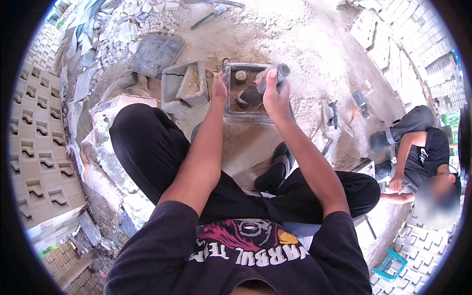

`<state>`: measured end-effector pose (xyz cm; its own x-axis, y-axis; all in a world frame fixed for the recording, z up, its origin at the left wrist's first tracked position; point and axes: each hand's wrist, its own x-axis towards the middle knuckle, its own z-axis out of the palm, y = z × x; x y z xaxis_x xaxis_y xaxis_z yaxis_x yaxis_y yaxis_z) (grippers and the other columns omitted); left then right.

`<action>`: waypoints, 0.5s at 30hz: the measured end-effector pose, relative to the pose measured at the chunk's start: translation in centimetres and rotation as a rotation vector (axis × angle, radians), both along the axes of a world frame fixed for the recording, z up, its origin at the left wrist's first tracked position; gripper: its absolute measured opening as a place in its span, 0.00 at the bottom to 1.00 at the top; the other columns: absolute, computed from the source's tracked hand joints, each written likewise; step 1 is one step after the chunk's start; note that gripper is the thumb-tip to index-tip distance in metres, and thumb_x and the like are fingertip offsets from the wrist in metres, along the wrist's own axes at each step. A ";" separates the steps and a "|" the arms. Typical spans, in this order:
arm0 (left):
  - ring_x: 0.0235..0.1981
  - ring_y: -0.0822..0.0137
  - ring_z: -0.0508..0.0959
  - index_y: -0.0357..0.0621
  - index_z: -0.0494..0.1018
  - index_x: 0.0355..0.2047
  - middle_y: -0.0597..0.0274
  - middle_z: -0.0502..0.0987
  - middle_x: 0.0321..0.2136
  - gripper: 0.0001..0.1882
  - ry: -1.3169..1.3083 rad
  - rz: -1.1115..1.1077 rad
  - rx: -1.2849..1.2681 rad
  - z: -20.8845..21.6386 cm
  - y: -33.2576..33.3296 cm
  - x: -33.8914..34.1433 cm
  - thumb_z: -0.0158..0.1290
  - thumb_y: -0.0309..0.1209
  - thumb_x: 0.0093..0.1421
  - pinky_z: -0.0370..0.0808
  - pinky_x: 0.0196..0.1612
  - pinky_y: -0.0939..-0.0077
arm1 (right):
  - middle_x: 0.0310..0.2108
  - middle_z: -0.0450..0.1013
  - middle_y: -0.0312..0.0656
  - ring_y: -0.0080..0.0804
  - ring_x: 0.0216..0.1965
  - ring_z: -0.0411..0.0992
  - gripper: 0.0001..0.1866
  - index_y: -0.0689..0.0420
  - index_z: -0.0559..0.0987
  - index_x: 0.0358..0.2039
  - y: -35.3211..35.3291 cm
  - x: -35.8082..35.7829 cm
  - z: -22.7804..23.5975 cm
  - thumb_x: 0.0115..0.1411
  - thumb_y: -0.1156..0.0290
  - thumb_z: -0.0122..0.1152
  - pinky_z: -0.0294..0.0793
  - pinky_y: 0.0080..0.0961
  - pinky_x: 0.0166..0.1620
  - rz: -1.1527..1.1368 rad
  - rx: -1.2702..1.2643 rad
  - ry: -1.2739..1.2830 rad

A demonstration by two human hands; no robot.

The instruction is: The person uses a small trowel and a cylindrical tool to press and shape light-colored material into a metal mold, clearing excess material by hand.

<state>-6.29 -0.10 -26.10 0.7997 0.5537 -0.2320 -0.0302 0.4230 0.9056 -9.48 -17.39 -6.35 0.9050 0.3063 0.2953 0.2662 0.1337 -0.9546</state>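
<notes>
R hand (276, 96) clamped a dark cyl. (283, 71), prob. stiff, heavyish, best held mid-length; L hand (220, 87) was by box frame (246, 115), couldn't tell its grip.

Gripping dark cylindrical tool (283, 70) in right hand (276, 93), 1 o'clock, over right side of square grey frame (248, 115). Holding left hand (220, 87) beside frame's left wall, just short of 12; can't confirm contact. Seeing brown sand (234, 89), dark rounded lump (253, 95) and small pale cylinder (240, 76) inside. Also spotting grey open-topped box (171, 87) at 11, stacked pale blocks (39, 123) at 9, co-worker (433, 147) at 3, turquoise stool (403, 260) at 4.
</notes>
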 end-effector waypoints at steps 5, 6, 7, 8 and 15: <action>0.62 0.57 0.60 0.31 0.53 0.62 0.45 0.62 0.60 0.37 -0.001 0.005 -0.165 0.9 -0.2 -0.9 0.21 0.53 0.69 0.48 0.66 0.65 | 0.19 0.70 0.34 0.18 0.22 0.66 0.23 0.60 0.74 0.21 3.0 0.6 2.7 0.65 0.54 0.52 0.64 0.19 0.27 -0.029 -0.090 -0.145; 0.63 0.56 0.60 0.31 0.53 0.62 0.46 0.62 0.60 0.37 -0.022 0.012 -0.208 0.8 0.2 -1.0 0.21 0.53 0.69 0.47 0.66 0.64 | 0.17 0.69 0.34 0.18 0.21 0.66 0.23 0.60 0.74 0.21 4.1 0.9 3.0 0.65 0.54 0.52 0.64 0.19 0.26 -0.052 -0.048 -0.110; 0.63 0.56 0.60 0.30 0.53 0.62 0.46 0.62 0.60 0.37 -0.043 0.018 -0.253 0.6 0.4 -1.1 0.20 0.53 0.69 0.46 0.66 0.63 | 0.16 0.69 0.34 0.18 0.20 0.66 0.23 0.60 0.74 0.20 5.0 1.1 3.1 0.65 0.54 0.53 0.64 0.19 0.25 -0.076 -0.008 -0.073; 0.63 0.55 0.59 0.30 0.52 0.62 0.46 0.62 0.60 0.38 -0.060 0.022 -0.306 0.4 0.4 -1.1 0.20 0.53 0.69 0.46 0.67 0.62 | 0.13 0.67 0.32 0.16 0.16 0.66 0.21 0.60 0.74 0.21 5.6 1.3 3.2 0.63 0.55 0.57 0.64 0.19 0.23 -0.115 -0.018 -0.032; 0.59 0.55 0.66 0.27 0.57 0.59 0.48 0.68 0.56 0.34 -0.153 0.178 -0.284 -1.2 -0.8 -0.5 0.20 0.48 0.69 0.57 0.63 0.70 | 0.15 0.68 0.29 0.15 0.19 0.66 0.17 0.57 0.74 0.23 7.2 2.5 -7.1 0.60 0.57 0.62 0.65 0.18 0.24 -0.209 -0.189 -0.211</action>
